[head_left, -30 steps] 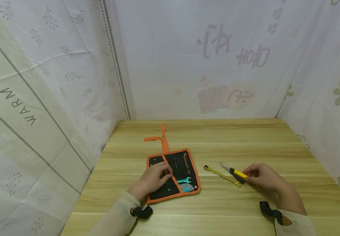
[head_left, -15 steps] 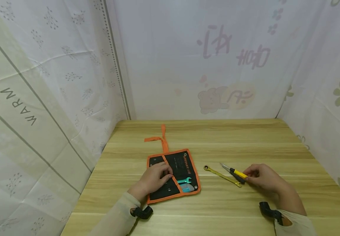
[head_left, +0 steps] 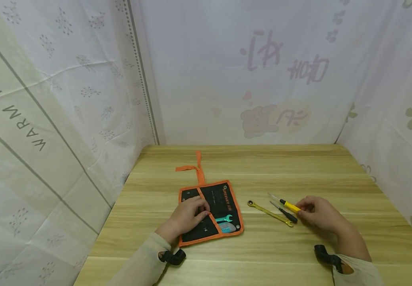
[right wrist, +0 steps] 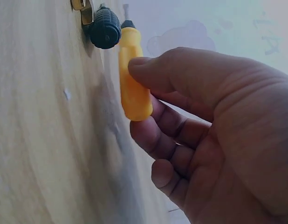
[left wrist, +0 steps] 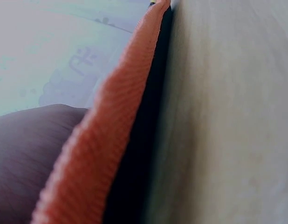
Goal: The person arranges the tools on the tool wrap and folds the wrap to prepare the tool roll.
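My right hand [head_left: 318,213] pinches the yellow handle of a screwdriver [head_left: 292,206], its shaft pointing to the far left. In the right wrist view the thumb [right wrist: 141,67] lies along that yellow handle. Just beside it on the table lies a small black-handled screwdriver [head_left: 290,217]. My left hand [head_left: 188,214] rests on a black tool pouch [head_left: 218,200] with orange trim, thumb and forefinger pinching the pocket's orange edge. Out of that pocket stick a teal wrench [head_left: 224,219] and a grey-and-blue tool end [head_left: 226,227]. The left wrist view shows mostly the orange trim [left wrist: 111,107].
A gold ratchet wrench [head_left: 268,213] lies between the pouch and the screwdrivers. Orange ties [head_left: 199,172] stretch from the pouch toward the back of the wooden table [head_left: 263,254]. Patterned curtains [head_left: 209,71] hang behind and at both sides.
My right hand has shifted the yellow screwdriver slightly away from the black one, leaving a gap between them. The left hand keeps its place on the pouch.
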`<state>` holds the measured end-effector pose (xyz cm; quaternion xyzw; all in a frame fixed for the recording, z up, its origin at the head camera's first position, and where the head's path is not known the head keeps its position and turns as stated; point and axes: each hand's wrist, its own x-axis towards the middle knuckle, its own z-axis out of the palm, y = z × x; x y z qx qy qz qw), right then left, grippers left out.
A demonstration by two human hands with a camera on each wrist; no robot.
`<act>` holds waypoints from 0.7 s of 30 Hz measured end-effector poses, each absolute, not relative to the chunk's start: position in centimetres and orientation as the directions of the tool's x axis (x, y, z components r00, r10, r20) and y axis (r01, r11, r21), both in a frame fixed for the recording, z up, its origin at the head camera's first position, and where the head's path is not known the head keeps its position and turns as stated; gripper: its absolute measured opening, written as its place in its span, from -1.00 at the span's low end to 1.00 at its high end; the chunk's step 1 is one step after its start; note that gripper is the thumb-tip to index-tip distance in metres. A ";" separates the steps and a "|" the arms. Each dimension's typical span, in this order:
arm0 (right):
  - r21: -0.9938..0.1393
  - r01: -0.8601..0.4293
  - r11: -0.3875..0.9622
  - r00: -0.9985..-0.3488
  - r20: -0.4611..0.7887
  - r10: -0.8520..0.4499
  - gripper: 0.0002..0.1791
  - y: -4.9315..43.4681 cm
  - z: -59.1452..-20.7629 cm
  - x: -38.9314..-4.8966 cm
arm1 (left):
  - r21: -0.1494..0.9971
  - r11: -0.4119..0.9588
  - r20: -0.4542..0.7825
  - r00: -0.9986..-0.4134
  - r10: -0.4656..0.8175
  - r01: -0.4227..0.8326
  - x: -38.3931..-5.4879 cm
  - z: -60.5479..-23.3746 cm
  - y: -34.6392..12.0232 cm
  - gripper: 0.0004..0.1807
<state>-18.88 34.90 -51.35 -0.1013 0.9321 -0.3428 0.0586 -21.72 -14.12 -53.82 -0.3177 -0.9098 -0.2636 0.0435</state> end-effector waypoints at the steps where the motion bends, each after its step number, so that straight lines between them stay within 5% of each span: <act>1: -0.649 -0.154 0.745 -0.973 -0.032 -0.229 -0.86 34.8 -51.3 -18.9 | 0.451 0.659 0.247 -0.794 0.555 0.601 -21.7 -53.8 -14.1 -0.95; 21: -0.592 -0.332 0.734 -0.939 0.135 -0.315 -0.88 32.2 -49.5 -19.7 | 0.445 0.637 0.280 -0.773 0.569 0.630 -21.8 -53.9 -14.2 -0.96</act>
